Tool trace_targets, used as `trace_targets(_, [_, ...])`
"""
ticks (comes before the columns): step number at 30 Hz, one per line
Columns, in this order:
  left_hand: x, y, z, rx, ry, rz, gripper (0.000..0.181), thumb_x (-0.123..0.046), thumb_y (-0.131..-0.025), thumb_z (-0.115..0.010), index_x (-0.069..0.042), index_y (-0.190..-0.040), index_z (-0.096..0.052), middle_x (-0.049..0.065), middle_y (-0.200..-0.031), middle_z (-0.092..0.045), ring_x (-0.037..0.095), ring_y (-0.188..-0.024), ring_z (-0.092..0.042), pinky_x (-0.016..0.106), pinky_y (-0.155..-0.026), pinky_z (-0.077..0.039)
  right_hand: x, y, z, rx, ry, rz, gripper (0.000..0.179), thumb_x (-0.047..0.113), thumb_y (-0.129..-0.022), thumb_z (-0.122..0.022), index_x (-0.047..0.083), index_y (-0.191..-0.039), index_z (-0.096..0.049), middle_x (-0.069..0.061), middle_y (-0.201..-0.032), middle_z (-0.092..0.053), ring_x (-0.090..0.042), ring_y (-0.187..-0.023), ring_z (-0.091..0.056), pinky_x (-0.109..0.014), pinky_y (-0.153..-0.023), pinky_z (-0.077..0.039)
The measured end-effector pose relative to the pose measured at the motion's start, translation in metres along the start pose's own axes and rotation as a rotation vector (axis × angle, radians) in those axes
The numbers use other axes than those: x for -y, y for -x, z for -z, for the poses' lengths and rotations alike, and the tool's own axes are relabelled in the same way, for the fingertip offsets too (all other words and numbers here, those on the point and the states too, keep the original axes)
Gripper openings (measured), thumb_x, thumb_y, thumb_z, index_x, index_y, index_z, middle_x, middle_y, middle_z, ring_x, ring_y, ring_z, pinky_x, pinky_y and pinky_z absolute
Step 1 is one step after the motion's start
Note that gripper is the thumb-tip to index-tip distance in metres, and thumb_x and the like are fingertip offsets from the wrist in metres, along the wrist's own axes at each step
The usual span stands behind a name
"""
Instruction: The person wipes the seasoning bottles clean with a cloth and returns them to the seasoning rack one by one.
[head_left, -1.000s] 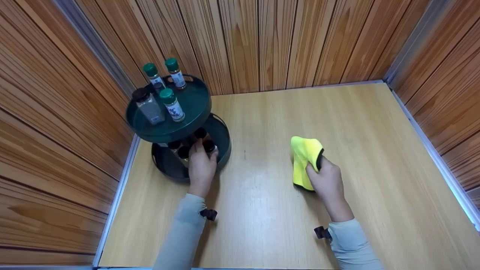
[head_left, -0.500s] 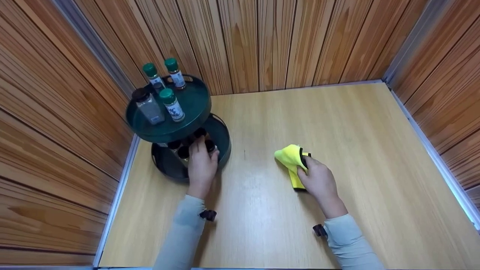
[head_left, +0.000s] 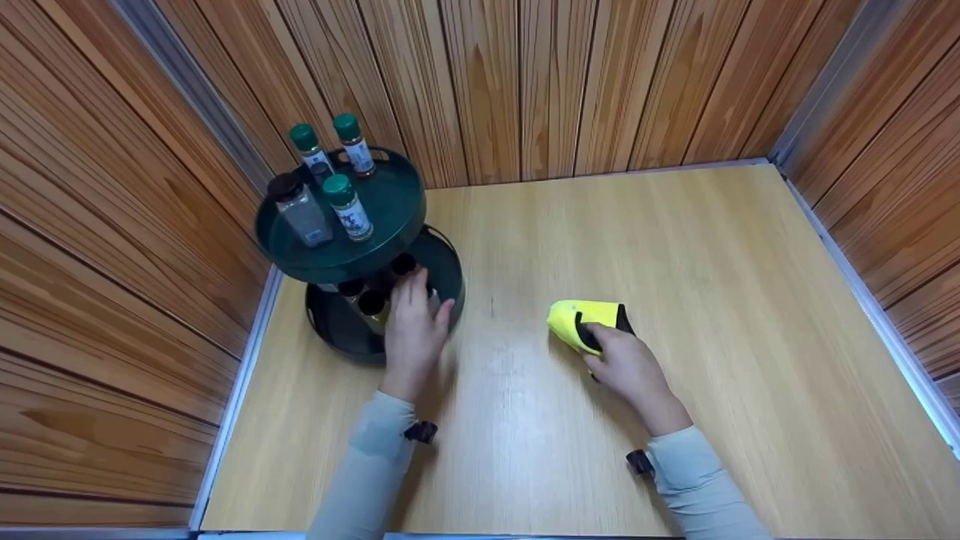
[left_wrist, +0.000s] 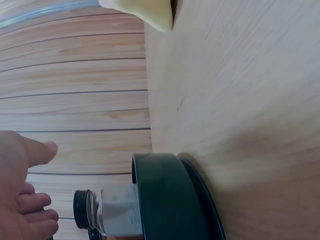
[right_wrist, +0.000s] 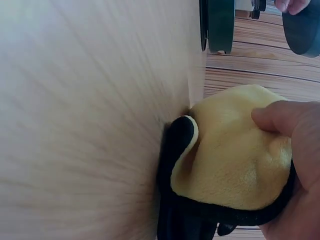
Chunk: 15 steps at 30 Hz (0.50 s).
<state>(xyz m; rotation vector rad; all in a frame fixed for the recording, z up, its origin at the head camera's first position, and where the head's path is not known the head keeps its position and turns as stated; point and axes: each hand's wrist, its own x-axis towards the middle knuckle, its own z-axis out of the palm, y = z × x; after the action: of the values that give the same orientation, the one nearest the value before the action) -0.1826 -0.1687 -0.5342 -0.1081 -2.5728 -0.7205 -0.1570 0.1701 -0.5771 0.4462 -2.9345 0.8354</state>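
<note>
My left hand (head_left: 415, 330) is over the lower tray (head_left: 450, 330) of a dark green two-tier turntable rack, fingers relaxed and thumb held apart. The left wrist view shows the hand (left_wrist: 20, 200) off a clear jar (left_wrist: 117, 212) with a black screw lid, which stands in the tray. Nothing shows between thumb and fingers. Other dark-lidded jars (head_left: 372, 304) are partly hidden under the upper tier. My right hand (head_left: 630, 371) holds a folded yellow cloth (head_left: 589, 313) with black edging low at the tabletop, thumb on top of the cloth (right_wrist: 232, 150) in the right wrist view.
On the upper tier (head_left: 397, 217) stand three green-capped spice bottles (head_left: 352, 214) and a larger dark-lidded jar (head_left: 301, 214). Wood-panelled walls (head_left: 510, 90) enclose the light wooden table (head_left: 510, 450) at the back, left and right.
My left hand has loosened from the jars, its thumb spreading away. My right hand has brought the cloth left and turned it, folding its end over.
</note>
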Motion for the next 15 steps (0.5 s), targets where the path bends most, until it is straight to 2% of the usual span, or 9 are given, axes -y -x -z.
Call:
trace_targets(5, [-0.006,0.000,-0.007,-0.005,-0.009,-0.110,0.063,-0.028,-0.093,-0.077,-0.001,-0.144,-0.052,0.018,-0.145,-0.056,0.030,-0.138,-0.050,0.042,-0.112,-0.045,-0.003,0.000,-0.002,0.035,0.009,0.047,0.044,0.014,-0.087,-0.079,0.004,-0.128,-0.065,-0.017,-0.121,-0.071,-0.033,-0.110,-0.068,-0.052,-0.095,-0.054])
trace_targets(11, [-0.016,0.002,-0.014,0.037,-0.014,-0.150,0.063,-0.028,-0.091,-0.080,-0.003,-0.142,-0.054,0.015,-0.142,-0.059,0.029,-0.139,-0.050,0.043,-0.112,-0.045,-0.004,0.003,-0.001,0.104,-0.031,0.050,0.052,0.016,-0.089,-0.077,0.004,-0.137,-0.061,-0.024,-0.139,-0.061,-0.040,-0.129,-0.058,-0.056,-0.107,-0.046])
trace_targets(15, [-0.022,0.004,-0.018,0.066,-0.014,-0.182,0.062,-0.028,-0.090,-0.080,-0.004,-0.141,-0.056,0.015,-0.141,-0.060,0.029,-0.138,-0.051,0.045,-0.111,-0.046,-0.001,0.003,0.001,0.122,-0.045,0.050,0.053,0.019,-0.091,-0.076,0.006,-0.140,-0.060,-0.022,-0.143,-0.059,-0.040,-0.134,-0.054,-0.057,-0.109,-0.044])
